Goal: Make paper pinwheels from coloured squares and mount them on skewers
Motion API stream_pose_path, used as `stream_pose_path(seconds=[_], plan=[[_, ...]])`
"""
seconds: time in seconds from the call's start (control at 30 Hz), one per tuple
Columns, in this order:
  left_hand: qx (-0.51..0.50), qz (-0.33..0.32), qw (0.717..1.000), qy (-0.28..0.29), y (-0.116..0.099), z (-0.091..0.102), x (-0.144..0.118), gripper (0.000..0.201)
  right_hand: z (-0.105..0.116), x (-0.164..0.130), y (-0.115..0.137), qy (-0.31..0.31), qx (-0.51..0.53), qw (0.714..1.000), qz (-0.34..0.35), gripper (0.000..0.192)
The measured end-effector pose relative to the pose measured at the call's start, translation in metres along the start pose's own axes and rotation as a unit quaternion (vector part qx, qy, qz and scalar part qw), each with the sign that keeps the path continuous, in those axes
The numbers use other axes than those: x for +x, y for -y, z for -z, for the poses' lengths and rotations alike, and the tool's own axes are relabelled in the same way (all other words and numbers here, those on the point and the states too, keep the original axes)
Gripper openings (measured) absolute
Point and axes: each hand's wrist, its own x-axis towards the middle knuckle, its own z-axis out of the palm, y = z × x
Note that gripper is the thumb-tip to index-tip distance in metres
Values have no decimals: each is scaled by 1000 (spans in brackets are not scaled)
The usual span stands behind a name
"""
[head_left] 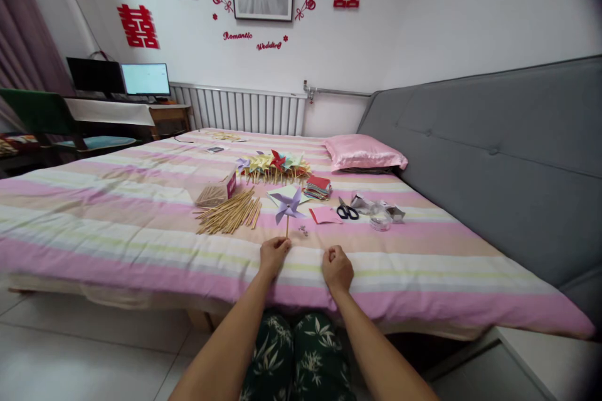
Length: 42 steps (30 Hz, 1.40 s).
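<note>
Wall lettering [237, 36] reads "Romantic", beside it "Wedding"; red paper-cut characters [138, 26] on wall, unread

Left hand [273, 256] on striped bed [117, 225], arm stretched forward, fingers pinched closed around lower end of stick of purple pinwheel [288, 204]; pinwheel upright, vanes above and just beyond hand

Right hand [337, 268] curled into loose fist, resting on bed near left hand, holding nothing visible

Bundle of wooden sticks [230, 213] left of pinwheel; scissors [347, 210] and pink paper [324, 215] to right; heap of finished pinwheels [275, 166] farther back
</note>
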Motion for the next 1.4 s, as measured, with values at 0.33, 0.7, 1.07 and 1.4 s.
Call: stream_pose_path(seconds=[0.33, 0.7, 1.07, 1.4], plan=[[7, -7, 1000, 0, 0, 0, 0, 24, -1, 0, -1, 1, 2, 1000, -4, 11], [15, -9, 1000, 0, 2, 1, 1, 26, -1, 0, -1, -3, 4, 1000, -2, 11], [16, -12, 1000, 1, 5, 1, 2, 27, -1, 0, -1, -2, 4, 1000, 2, 10], [15, -14, 1000, 5, 3, 1, 1, 26, -1, -1, -1, -3, 1, 1000, 5, 11]])
